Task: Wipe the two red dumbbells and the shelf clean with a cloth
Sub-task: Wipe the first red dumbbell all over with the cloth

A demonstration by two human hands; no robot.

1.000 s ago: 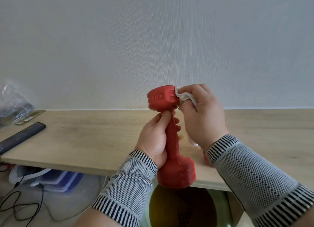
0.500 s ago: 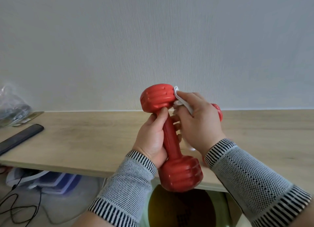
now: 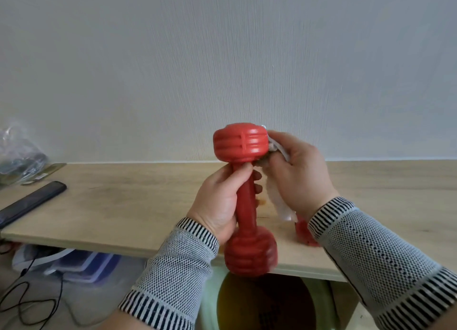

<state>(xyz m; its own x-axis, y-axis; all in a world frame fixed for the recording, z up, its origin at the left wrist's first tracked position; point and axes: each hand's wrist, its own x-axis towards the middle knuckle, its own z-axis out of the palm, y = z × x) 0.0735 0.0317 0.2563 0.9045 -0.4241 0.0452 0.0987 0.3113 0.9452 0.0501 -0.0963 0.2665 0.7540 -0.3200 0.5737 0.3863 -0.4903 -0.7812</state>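
Note:
I hold a red dumbbell upright above the front edge of the wooden shelf. My left hand grips its handle. My right hand holds a white cloth pressed against the right side of the upper head; the cloth's tail hangs down below my palm. The second red dumbbell lies on the shelf behind my right wrist, mostly hidden.
A black remote-like bar lies at the shelf's left end, with a clear plastic bag behind it. Below the shelf are cables, a blue-lidded box and a round dark object. A white wall backs the shelf.
The dumbbell has turned in my left hand and now stands more upright. My right hand with the cloth has shifted around the upper head, covering the second dumbbell's far end again.

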